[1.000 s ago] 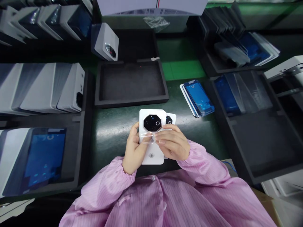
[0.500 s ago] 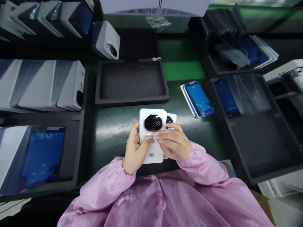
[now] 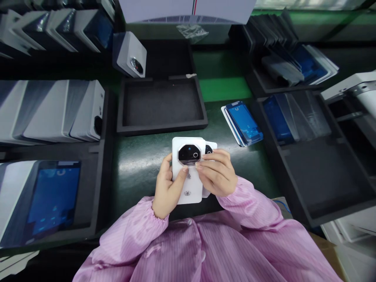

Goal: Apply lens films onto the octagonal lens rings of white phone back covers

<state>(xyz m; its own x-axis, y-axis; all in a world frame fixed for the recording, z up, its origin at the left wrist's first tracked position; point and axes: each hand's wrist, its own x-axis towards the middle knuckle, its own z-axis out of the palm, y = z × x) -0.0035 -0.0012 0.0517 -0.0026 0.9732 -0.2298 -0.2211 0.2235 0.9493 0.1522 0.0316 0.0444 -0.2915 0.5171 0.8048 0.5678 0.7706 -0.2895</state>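
My left hand grips a white phone back cover by its left side, thumb across the front. The cover faces up, with a black octagonal camera window near its top and small round marks below. A thin clear film lies over the window's lower edge. My right hand has its fingertips pinched together at this film, close to my left thumb. A second white phone back cover shows behind the first, partly hidden by it and by my right fingers.
Ahead is a black foam tray. A small stack of phone panels with a blue top lies to its right. Trays with rows of white covers stand left; another tray holds blue and clear sheets right. A clear plastic bag lies behind.
The clear film, earlier bunched and shiny between my fingers below the camera window, now lies flatter across the window's lower edge. My right fingers have shifted slightly; my left grip is the same.
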